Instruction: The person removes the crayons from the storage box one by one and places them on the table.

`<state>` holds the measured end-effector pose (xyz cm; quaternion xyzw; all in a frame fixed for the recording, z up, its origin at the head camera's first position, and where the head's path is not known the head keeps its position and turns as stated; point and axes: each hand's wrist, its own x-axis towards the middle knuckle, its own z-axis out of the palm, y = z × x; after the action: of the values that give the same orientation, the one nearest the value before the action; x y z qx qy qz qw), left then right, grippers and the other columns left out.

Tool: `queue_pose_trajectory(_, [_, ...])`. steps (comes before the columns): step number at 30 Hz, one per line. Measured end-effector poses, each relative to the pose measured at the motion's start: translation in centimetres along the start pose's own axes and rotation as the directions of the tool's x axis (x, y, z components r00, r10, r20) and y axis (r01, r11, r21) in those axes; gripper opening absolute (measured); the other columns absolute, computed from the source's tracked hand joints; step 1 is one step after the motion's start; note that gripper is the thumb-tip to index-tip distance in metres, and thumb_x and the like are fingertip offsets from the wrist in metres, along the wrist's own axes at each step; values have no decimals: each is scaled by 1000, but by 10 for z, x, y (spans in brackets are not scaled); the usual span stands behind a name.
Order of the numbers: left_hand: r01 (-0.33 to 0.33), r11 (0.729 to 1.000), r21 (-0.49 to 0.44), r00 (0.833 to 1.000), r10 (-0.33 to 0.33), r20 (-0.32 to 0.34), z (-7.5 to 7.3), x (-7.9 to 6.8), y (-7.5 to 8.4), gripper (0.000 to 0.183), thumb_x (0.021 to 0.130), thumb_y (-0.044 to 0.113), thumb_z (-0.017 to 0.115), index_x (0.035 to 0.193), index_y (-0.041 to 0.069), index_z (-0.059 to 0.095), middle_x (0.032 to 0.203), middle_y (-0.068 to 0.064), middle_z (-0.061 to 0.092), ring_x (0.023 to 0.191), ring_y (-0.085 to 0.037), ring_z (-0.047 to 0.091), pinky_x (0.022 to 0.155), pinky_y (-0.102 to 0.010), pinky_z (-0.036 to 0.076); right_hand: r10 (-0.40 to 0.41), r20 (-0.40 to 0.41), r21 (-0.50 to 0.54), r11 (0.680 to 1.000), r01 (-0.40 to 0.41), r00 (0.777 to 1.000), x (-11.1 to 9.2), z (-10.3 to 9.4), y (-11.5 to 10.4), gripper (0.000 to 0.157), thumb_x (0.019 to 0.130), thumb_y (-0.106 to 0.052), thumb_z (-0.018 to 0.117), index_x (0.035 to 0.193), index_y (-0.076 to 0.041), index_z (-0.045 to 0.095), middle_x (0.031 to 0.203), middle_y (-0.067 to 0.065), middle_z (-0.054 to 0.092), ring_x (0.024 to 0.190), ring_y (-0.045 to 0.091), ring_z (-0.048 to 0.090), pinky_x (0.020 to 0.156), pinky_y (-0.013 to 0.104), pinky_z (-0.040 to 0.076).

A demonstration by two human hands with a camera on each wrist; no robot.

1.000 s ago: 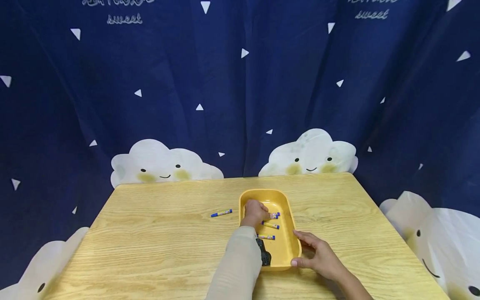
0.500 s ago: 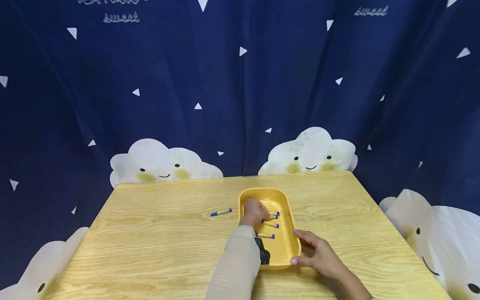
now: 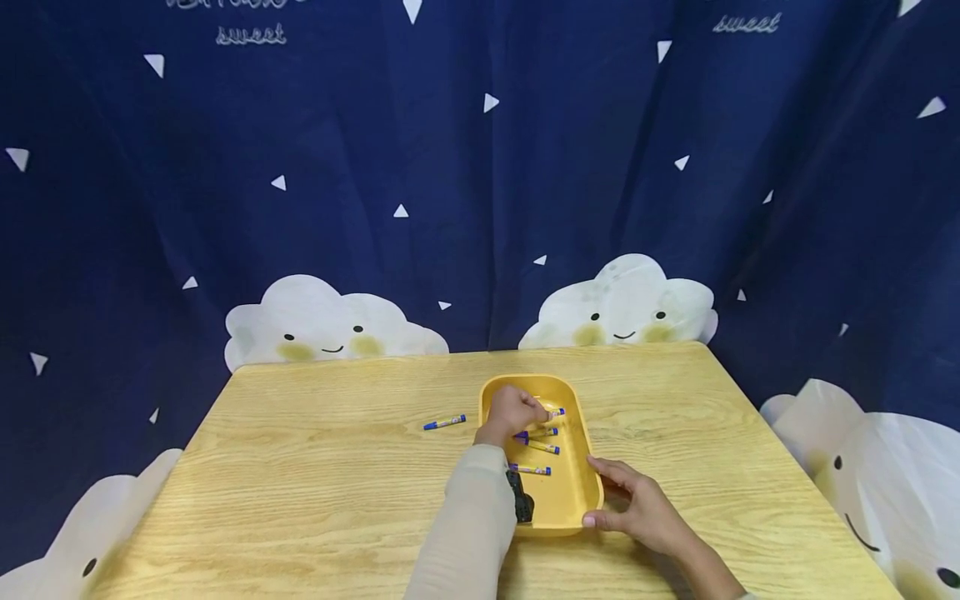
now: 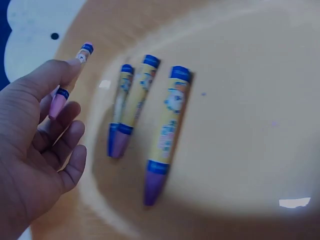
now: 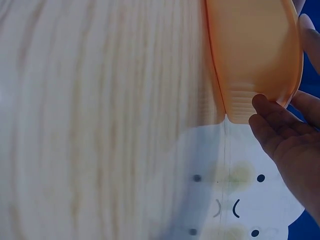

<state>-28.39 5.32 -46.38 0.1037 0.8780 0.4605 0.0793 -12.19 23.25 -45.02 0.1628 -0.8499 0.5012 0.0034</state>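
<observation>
My left hand (image 3: 512, 412) is inside the yellow tray (image 3: 581, 467), toward its far end. Between thumb and fingers it pinches a pink-tipped crayon (image 4: 61, 96) with a yellow wrapper and blue bands. Beside it, in the left wrist view, lie a blue-tipped crayon (image 4: 120, 102) and a light purple one (image 4: 136, 102) close together, and a darker purple crayon (image 4: 166, 130) apart from them on the tray floor. My right hand (image 3: 637, 508) holds the tray's near right corner, thumb at the near end and fingertips along the outer side wall (image 5: 245, 95).
A blue crayon (image 3: 445, 422) lies on the wooden table (image 3: 337, 475), left of the tray. By my left wrist a black device (image 3: 521, 497) overlaps the tray's near left part. A dark blue curtain (image 3: 337, 167) with white clouds hangs behind the table.
My left hand has risen slightly toward the tray's far end with the pink crayon, separating it from the other crayons. My right hand has stayed at the tray's corner.
</observation>
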Motion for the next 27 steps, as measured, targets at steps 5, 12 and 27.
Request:
queue_pose_trajectory(5, [-53, 998, -38, 999, 53, 10, -10, -1, 10, 10, 63, 20, 75, 61, 17, 66, 63, 10, 59, 58, -8, 50, 52, -23, 42, 26, 12, 26, 999, -26, 1000, 0, 0, -4, 74, 62, -20, 76, 123, 5, 41, 121, 24, 40, 104, 39, 44, 81, 43, 38])
queue_pose_trajectory(12, [-81, 994, -71, 997, 82, 6, -18, 0, 16, 11, 63, 20, 75, 62, 15, 66, 63, 8, 59, 57, -10, 49, 51, -23, 40, 18, 9, 31, 999, -18, 1000, 2, 2, 23, 77, 61, -25, 75, 125, 1, 41, 124, 18, 41, 105, 34, 45, 82, 40, 39])
queue_pose_trajectory(27, [-168, 985, -40, 986, 167, -16, -32, -13, 30, 11, 64, 21, 75, 61, 17, 65, 64, 9, 57, 59, -9, 49, 50, -23, 40, 37, -5, 6, 999, -37, 999, 3, 3, 33, 80, 59, -31, 76, 125, -3, 43, 123, 12, 43, 106, 30, 45, 82, 37, 39])
